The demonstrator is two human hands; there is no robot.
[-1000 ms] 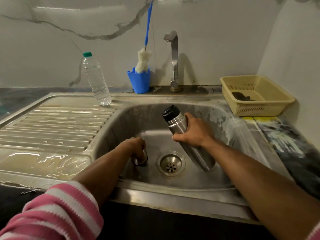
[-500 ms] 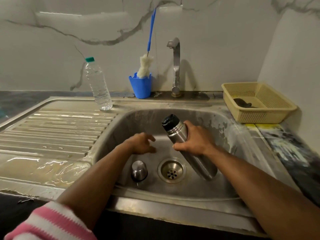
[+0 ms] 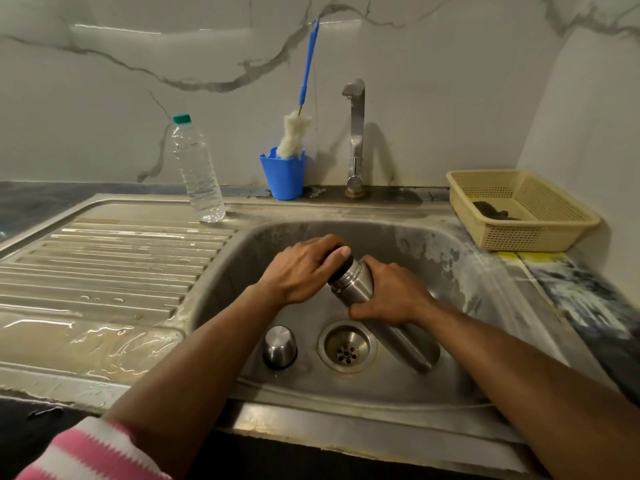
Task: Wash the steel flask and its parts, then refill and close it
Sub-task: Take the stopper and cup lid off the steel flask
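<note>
The steel flask (image 3: 356,285) leans tilted in the sink (image 3: 433,244), its base low near the drain (image 3: 347,348) and its neck raised toward the left. The right hand (image 3: 391,292) wraps round the flask's middle, hiding much of the body. The left hand (image 3: 304,268) curls over the black stopper (image 3: 343,268) at the neck, so only a dark edge of it shows. The steel cup lid (image 3: 280,346) stands mouth down on the sink floor, just left of the drain and apart from both hands. A dark object (image 3: 491,212) in the yellow basket (image 3: 540,237) on the counter is too dim to identify.
</note>
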